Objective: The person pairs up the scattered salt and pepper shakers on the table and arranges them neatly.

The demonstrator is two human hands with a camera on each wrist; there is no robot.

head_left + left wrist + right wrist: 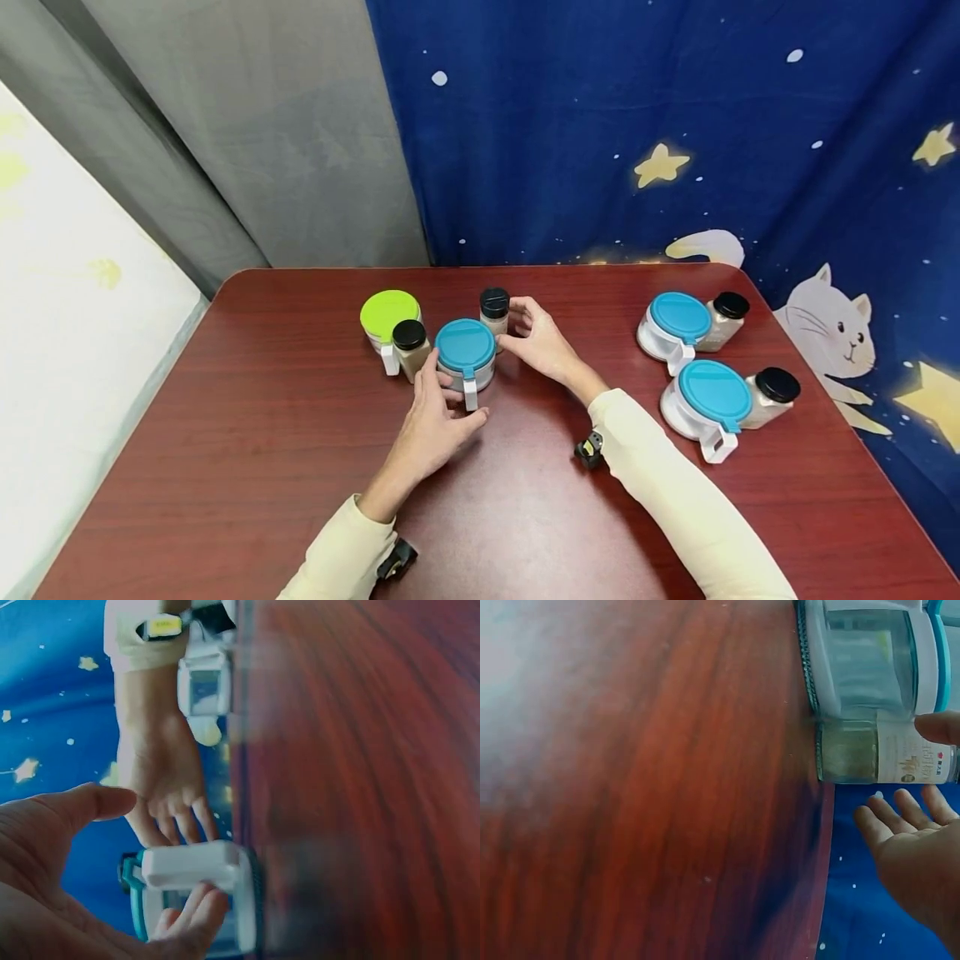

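Near the middle of the table stands a seasoning jar (466, 346) with a blue lid and a white handle. My left hand (431, 417) is at its near left side, thumb spread; in the left wrist view its fingertips overlap the jar (197, 868) below the handle. Just behind the jar to the right is a black-capped spice bottle (494, 308), labelled in the right wrist view. Around the bottle's right side my right hand (546, 343) is spread, thumb in front, fingers beside it. Left of the blue-lidded jar stand another black-capped bottle (411, 348) and a green-lidded jar (390, 317).
Toward the table's right edge are two more blue-lidded jars (678, 321) with two black-capped bottles (727, 315) beside them. A blue star-patterned curtain (570, 150) and a grey curtain (285, 150) hang behind the dark red table (262, 433).
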